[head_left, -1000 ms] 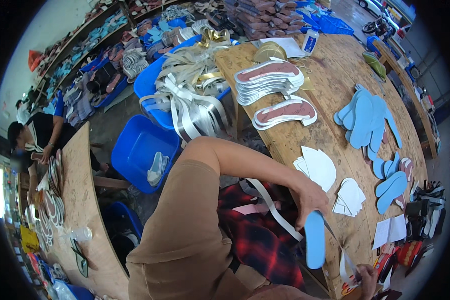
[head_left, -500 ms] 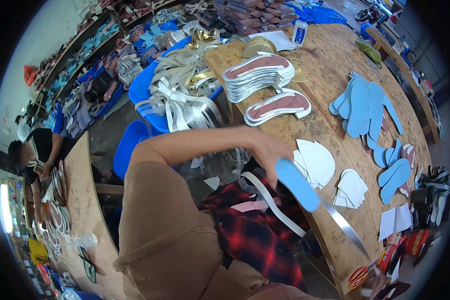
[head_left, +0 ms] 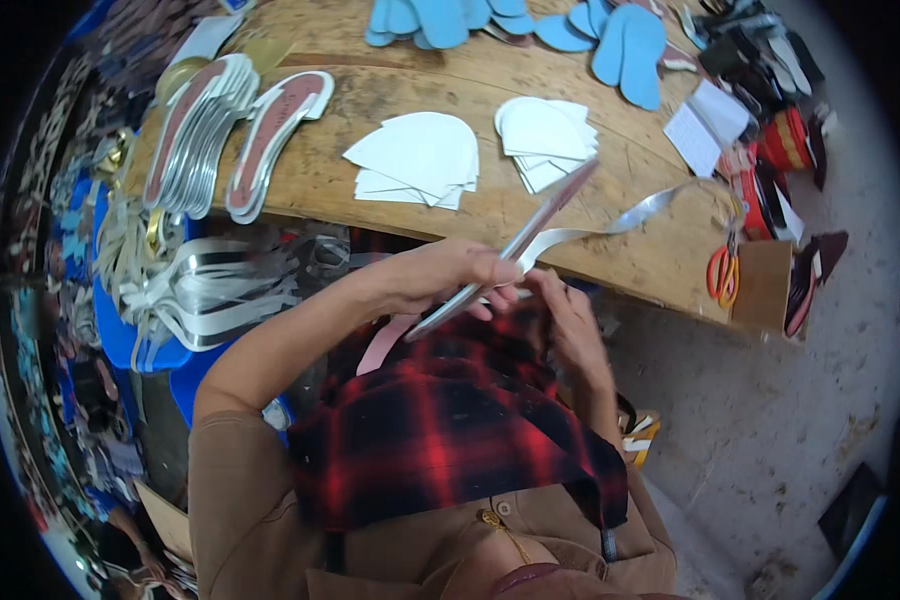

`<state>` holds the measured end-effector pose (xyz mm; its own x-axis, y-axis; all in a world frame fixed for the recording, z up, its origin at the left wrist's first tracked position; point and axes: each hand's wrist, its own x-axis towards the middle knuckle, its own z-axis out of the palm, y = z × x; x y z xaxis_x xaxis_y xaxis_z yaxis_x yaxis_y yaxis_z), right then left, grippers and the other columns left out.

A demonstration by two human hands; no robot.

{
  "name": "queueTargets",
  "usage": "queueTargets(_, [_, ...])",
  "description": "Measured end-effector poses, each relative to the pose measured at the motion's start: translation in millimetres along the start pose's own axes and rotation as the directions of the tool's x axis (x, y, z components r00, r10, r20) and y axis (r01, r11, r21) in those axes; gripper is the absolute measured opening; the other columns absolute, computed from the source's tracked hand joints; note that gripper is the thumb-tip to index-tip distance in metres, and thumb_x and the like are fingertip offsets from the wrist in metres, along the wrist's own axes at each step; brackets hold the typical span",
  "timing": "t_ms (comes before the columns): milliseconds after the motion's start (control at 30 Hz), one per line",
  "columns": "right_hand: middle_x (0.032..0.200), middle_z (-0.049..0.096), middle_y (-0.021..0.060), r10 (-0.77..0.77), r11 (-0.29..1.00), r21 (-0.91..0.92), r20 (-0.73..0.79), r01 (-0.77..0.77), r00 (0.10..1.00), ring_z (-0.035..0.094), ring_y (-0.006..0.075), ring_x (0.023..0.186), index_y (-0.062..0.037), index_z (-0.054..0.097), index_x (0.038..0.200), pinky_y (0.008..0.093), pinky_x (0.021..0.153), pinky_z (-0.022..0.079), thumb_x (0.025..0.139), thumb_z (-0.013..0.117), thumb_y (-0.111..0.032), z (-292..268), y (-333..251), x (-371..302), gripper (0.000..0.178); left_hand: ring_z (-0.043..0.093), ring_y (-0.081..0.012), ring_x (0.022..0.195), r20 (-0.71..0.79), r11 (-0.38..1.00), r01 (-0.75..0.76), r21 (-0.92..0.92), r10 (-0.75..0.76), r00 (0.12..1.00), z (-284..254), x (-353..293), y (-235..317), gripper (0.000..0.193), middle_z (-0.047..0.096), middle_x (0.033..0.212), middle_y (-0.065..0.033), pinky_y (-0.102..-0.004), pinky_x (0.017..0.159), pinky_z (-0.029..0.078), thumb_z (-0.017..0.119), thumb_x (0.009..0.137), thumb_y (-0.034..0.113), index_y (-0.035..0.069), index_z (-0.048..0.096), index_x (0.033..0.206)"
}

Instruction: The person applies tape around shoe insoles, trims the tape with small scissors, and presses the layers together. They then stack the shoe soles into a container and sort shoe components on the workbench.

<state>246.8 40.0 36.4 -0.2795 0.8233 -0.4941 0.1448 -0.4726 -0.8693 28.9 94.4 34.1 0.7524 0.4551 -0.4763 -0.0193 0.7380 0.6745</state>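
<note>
My left hand (head_left: 462,272) is closed round a sole piece (head_left: 555,208), which is tilted and seen almost edge-on above the table's front edge. Close beside it, my right hand (head_left: 574,328) has its fingers curled in at the near end of a silvery-white strip (head_left: 625,218). That strip runs from between the hands across the tabletop to the right. Part of the right fingers is hidden behind the sole and the left hand. Below the left hand, a pink strip (head_left: 382,348) lies over the red-and-black plaid apron (head_left: 450,420).
On the wooden table (head_left: 320,235) lie white curved pieces (head_left: 420,155), stacked strap-edged soles (head_left: 195,140) and blue soles (head_left: 630,50). Orange-handled scissors (head_left: 722,278) rest by a cardboard box (head_left: 765,285) at the right edge. Silver strips (head_left: 205,290) fill a blue bin at left.
My view has swung toward the table's right end. The blue sole in my left hand has turned from face-up to edge-on, and my right hand has come in beside it.
</note>
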Motion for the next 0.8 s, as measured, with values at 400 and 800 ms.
queueTargets(400, [0.069,0.06,0.0023,0.022,0.671,0.687,-0.395,0.279,0.919,0.05,0.0089,0.048,-0.0045,0.061,0.083,0.0218,0.04,0.037,0.085,0.068,-0.011,8.1,15.1,3.7,0.009,0.06,-0.0254,0.096,0.019,0.641,-0.052,0.765,0.057,0.998,24.9,-22.0,33.1,0.076,0.062,0.105,-0.0175,-0.0328,0.084,0.045,0.076,0.062,0.048,-0.002,0.059,0.116])
queueTargets(800, [0.085,0.061,0.0082,-0.183,0.928,0.212,-0.455,0.306,0.872,0.053,0.0101,0.052,0.0012,0.054,0.101,0.0219,0.045,0.039,0.094,0.052,-0.041,11.3,14.2,0.1,0.043,0.056,-0.0177,0.095,-0.082,0.852,-0.089,0.516,0.152,0.985,29.2,18.9,-12.9,0.067,0.06,0.103,-0.0083,-0.0292,0.085,0.042,0.075,0.069,0.045,0.003,0.056,0.118])
